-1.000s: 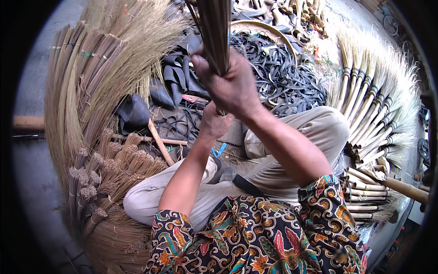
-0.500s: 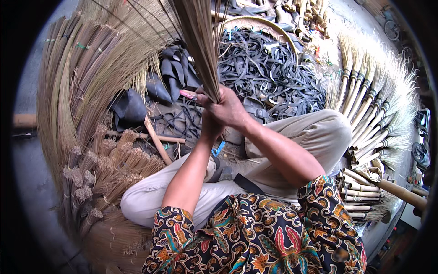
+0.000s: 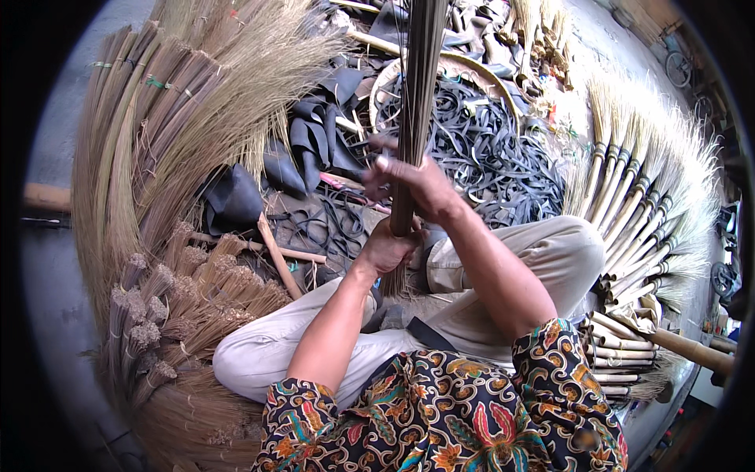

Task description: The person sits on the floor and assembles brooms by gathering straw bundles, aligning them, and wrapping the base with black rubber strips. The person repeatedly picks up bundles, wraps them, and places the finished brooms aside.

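A long bundle of thin brown broom stalks (image 3: 421, 75) stands nearly upright before me, its upper part running out of the picture's top. My left hand (image 3: 387, 250) is wrapped round its lower part; stalk ends spread below the fist, near my crossed legs. Higher up, my right hand (image 3: 431, 189) lies against the bundle with its fingers stretched apart and a little blurred. Behind the hands, a heap of black rubber strips (image 3: 487, 134) fills a round woven tray (image 3: 515, 98). A slim pink object (image 3: 346, 182) lies left of the right hand.
Tied bundles of long straw (image 3: 141, 118) are stacked at the left, above shorter bundles (image 3: 212, 283). Black rubber sheets (image 3: 232, 200) and a wooden stick (image 3: 279, 256) lie near my left knee. Brooms with pale handles (image 3: 629, 197) line the right side, beside a bamboo pole (image 3: 692, 350).
The bundle has swung from leaning left to nearly upright and sits lower between my hands. My right hand has loosened its grip and moved above the left, which still holds on.
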A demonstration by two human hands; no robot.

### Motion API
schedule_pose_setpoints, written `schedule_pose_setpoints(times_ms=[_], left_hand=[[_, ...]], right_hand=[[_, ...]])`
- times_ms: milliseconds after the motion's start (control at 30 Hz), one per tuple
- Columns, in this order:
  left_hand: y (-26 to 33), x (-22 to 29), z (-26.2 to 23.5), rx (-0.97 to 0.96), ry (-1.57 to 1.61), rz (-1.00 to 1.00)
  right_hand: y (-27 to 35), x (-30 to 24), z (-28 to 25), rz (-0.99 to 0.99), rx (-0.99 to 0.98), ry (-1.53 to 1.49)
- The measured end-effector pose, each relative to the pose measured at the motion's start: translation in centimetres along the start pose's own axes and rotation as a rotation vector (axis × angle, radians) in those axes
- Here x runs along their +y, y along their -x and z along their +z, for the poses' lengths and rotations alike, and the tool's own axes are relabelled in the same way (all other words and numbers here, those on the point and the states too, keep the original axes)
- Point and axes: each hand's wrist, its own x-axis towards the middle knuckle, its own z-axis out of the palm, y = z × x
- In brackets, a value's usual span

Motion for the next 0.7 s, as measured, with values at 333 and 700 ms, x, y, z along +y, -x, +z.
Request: schedule_pose_setpoints(times_ms=[333, 700], left_hand=[[3.2, 5.7, 2.8, -0.013, -0.155, -0.094], [3.3, 4.8, 2.2, 0.249, -0.543, -0.044]], right_hand=[[0.0, 0.9, 0.3, 0.131, 0.033, -0.184], [-0.5, 3.4, 1.6, 0.122, 0.316, -0.081]])
